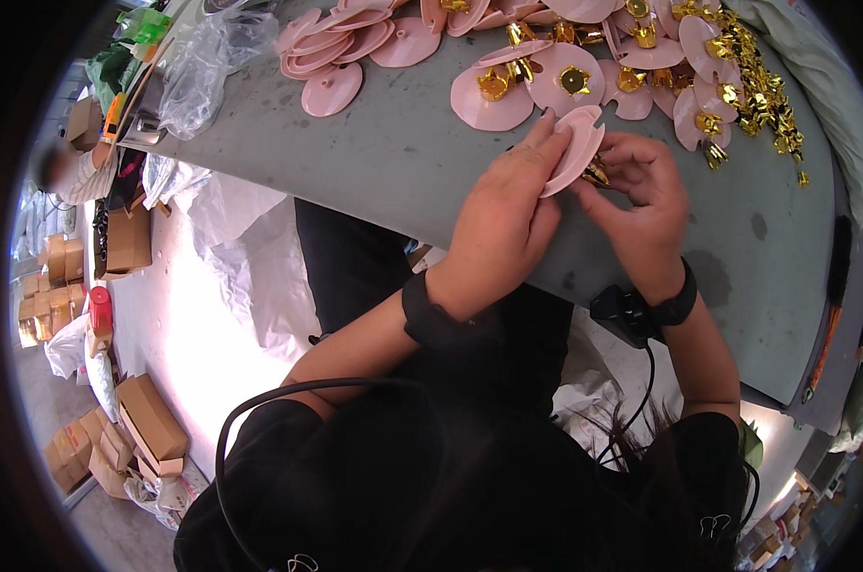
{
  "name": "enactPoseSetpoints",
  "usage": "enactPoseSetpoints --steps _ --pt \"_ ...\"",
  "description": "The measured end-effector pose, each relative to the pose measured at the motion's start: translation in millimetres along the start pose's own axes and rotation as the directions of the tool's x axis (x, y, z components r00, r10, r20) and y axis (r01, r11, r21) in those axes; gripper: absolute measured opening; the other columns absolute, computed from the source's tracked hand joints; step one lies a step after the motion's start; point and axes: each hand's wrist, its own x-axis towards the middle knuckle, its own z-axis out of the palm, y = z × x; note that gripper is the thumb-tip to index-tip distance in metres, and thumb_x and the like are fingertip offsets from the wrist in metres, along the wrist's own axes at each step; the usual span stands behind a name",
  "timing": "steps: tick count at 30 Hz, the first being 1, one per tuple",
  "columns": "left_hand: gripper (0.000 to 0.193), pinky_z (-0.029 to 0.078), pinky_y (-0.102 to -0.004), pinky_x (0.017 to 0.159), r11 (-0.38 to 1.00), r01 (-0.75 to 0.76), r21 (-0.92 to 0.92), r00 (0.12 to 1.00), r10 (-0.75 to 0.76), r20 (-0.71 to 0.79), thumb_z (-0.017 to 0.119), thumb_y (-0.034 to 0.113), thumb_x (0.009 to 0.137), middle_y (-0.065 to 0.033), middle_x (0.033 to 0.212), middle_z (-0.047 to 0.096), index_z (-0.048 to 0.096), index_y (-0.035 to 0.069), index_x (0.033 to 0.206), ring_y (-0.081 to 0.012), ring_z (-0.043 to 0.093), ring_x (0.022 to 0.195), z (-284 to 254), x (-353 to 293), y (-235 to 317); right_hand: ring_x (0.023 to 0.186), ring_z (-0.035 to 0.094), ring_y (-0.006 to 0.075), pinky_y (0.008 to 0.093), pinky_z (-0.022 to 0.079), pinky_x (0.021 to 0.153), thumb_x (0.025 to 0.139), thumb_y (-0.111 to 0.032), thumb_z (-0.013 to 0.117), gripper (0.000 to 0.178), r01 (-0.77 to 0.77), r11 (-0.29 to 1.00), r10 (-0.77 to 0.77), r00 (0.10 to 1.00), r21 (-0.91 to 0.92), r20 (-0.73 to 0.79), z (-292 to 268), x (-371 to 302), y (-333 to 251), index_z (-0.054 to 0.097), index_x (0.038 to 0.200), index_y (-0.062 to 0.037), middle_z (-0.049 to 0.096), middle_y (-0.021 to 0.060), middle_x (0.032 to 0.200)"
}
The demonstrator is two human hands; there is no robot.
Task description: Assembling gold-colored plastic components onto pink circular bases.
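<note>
Tilted on edge above the grey table, a round pink plastic disc (577, 151) with a notch in its rim is pinched by my left hand (496, 221). My right hand (649, 203) has its fingers curled around a small shiny gold piece (596, 174) at the disc's right face. My fingers partly cover that gold piece, so I cannot tell whether it is joined to the disc. Just beyond my hands lie several pink discs (489, 107) with gold crown-shaped pieces (574, 80) on them.
Loose gold pieces (770, 110) form a heap at the far right of the table (384, 157). Plain pink discs (331, 90) are piled at the back left, beside a clear plastic bag (198, 91). Cardboard boxes (152, 417) stand on the floor at left, where another person (88, 181) is visible.
</note>
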Motion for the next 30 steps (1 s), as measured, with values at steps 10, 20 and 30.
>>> enactPoseSetpoints --steps 10,20,30 --pt "0.061 0.036 -0.0415 0.095 0.990 -0.089 0.109 0.995 0.084 0.051 0.054 -0.004 0.067 -0.0263 0.128 0.042 0.042 -0.001 0.127 -0.0393 0.047 0.111 -3.2 2.7 0.2 0.092 0.060 0.0172 0.0267 0.053 0.075 0.071 0.010 0.067 0.020 0.030 0.998 -0.028 0.998 -0.049 0.060 -7.1 -0.4 -4.9 0.051 0.079 0.0009 0.056 0.0080 0.091" --pt "0.060 0.039 -0.0447 0.092 0.968 -0.224 0.112 0.973 0.216 0.080 0.057 -0.004 0.067 -0.0222 0.128 0.045 0.045 0.004 0.126 -0.0373 0.050 0.108 -0.9 13.6 -7.0 0.074 0.059 0.0113 0.0244 0.053 0.065 0.077 -0.002 0.066 0.020 -0.437 0.734 0.311 0.897 0.520 0.314 -29.3 13.9 0.3 0.048 0.085 -0.0032 0.059 0.0046 0.086" --pt "0.032 0.048 -0.0302 0.073 0.904 0.161 -0.396 0.985 -0.174 0.004 0.053 0.007 0.082 -0.0166 0.093 0.062 0.050 -0.009 0.110 -0.0212 0.061 0.095 -53.6 161.0 3.9 0.065 0.056 0.0096 0.0267 0.043 0.053 0.066 -0.017 0.076 0.039 0.040 0.801 -0.049 0.999 -0.597 0.001 -66.0 29.0 -2.1 0.055 0.098 -0.0076 0.058 0.0020 0.085"
